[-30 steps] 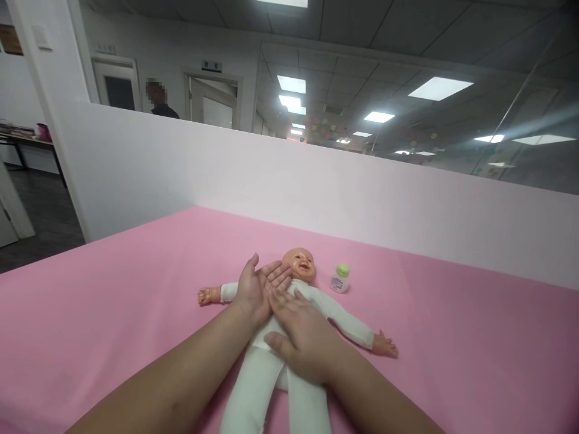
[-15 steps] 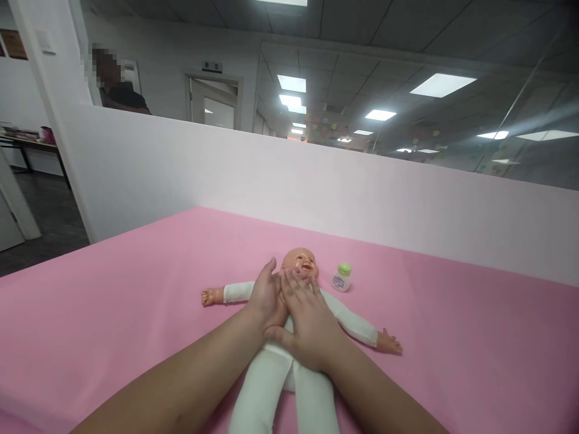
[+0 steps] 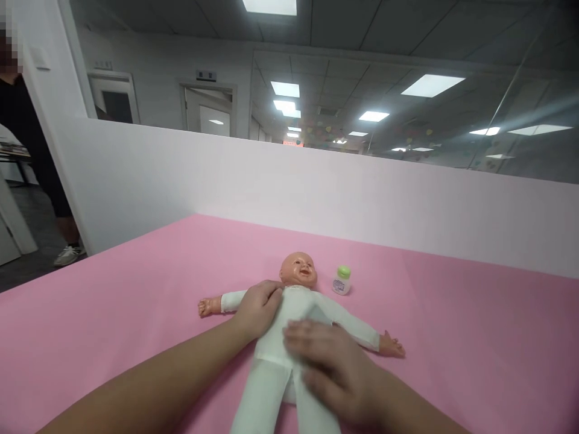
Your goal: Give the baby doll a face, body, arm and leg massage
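Observation:
A baby doll [image 3: 284, 319] with a smiling plastic head and a white cloth body lies on its back, arms spread to both sides. My left hand [image 3: 259, 308] is closed on the doll's side by the shoulder, its thumb along the chest edge. Over the lower belly is my right hand [image 3: 332, 364], blurred by motion, with its fingers stretched out and nothing held. Whether that palm touches the cloth I cannot tell. A small clear bottle [image 3: 341, 281] with a green cap stands upright beside the doll's head.
The doll and bottle are on a pink covered surface [image 3: 113, 313]. A low white wall [image 3: 316, 187] with glass above it runs along the back. At far left, a person [image 3: 34, 144] in dark clothes stands by the doorway.
My hands were together over the doll's upper chest. Now the left is at the doll's side and the right has moved down to the belly. The person in the background moved left.

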Demonstrator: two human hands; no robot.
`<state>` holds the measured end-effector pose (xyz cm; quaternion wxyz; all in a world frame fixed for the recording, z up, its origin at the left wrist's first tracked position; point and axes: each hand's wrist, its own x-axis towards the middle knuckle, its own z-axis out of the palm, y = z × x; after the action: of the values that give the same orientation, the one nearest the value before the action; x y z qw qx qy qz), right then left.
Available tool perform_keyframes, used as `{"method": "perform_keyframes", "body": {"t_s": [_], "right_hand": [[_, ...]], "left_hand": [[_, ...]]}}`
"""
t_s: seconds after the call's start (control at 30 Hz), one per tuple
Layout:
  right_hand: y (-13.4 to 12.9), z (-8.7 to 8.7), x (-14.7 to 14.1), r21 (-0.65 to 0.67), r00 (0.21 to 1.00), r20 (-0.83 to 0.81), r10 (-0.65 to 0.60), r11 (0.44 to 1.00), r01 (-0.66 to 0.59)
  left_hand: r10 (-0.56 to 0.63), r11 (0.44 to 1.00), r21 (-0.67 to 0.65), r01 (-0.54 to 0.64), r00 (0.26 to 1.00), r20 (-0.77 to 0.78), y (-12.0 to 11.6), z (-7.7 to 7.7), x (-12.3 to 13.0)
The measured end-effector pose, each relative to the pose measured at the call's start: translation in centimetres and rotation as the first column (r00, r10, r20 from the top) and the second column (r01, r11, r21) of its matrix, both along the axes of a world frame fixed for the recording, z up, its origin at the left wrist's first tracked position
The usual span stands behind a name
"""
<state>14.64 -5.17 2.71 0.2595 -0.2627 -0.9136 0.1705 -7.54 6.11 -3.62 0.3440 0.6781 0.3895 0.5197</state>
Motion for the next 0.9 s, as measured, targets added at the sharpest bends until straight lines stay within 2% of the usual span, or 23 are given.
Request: {"method": "perform_keyframes", "body": {"t_s": [0.1, 0.17, 0.2, 0.33, 0.43, 0.57, 0.67, 0.73, 0.77, 0.83, 0.87, 0.9], "right_hand": [[-1.6, 1.1, -1.7, -0.101, 0.965, 0.029, 0.260, 0.961, -0.256], [-1.8, 1.4, -2.4, -0.175, 0.934, 0.072, 0.350, 0.926, -0.333], [-1.6, 1.3, -2.4, -0.197, 0.935, 0.098, 0.340, 0.928, -0.317], [0.4, -0.3, -1.1, -0.159, 0.973, 0.207, 0.101, 0.985, -0.068], [2.5, -1.6, 0.3, -0.108, 0.955, 0.288, -0.072, 0.988, 0.107], [4.8, -2.6, 1.8, -0.077, 0.910, 0.314, -0.272, 0.948, 0.310], [5.6, -2.9, 2.8, -0.089, 0.859, 0.256, -0.443, 0.874, 0.477], [6.0, -2.9, 3.4, -0.114, 0.827, 0.225, -0.515, 0.829, 0.547], [6.1, -2.8, 3.7, -0.127, 0.812, 0.227, -0.537, 0.811, 0.572], [6.3, -2.8, 4.1, -0.144, 0.779, 0.262, -0.570, 0.775, 0.616], [6.4, -2.8, 4.2, -0.143, 0.761, 0.280, -0.585, 0.759, 0.635], [6.5, -2.8, 4.3, -0.137, 0.748, 0.292, -0.596, 0.748, 0.649]], "left_hand": [[0.044, 0.998, 0.060, -0.034, 0.984, -0.173, 0.2, -0.2, -0.8], [0.066, 0.994, 0.101, -0.038, 0.955, -0.288, 0.4, -0.2, -1.0], [0.075, 0.993, 0.112, -0.040, 0.942, -0.326, 0.5, -0.3, -1.0], [0.096, 0.990, 0.129, -0.050, 0.920, -0.381, 0.7, -0.5, -0.9], [0.097, 0.989, 0.139, -0.045, 0.915, -0.391, 0.8, -0.5, -0.7], [0.085, 0.989, 0.149, -0.028, 0.914, -0.396, 0.7, -0.1, -1.0], [-0.028, 0.977, 0.186, 0.101, 0.931, -0.363, -0.8, 1.1, -1.2], [-0.211, 0.929, 0.225, 0.295, 0.919, -0.332, -2.8, 2.0, -0.7], [-0.333, 0.876, 0.242, 0.417, 0.886, -0.322, -4.0, 2.5, -0.3], [-0.549, 0.732, 0.241, 0.637, 0.762, -0.344, -6.3, 3.0, 0.7], [-0.614, 0.650, 0.248, 0.718, 0.689, -0.386, -7.2, 3.1, 1.3], [-0.621, 0.604, 0.244, 0.759, 0.640, -0.452, -8.0, 3.1, 1.7]]}}
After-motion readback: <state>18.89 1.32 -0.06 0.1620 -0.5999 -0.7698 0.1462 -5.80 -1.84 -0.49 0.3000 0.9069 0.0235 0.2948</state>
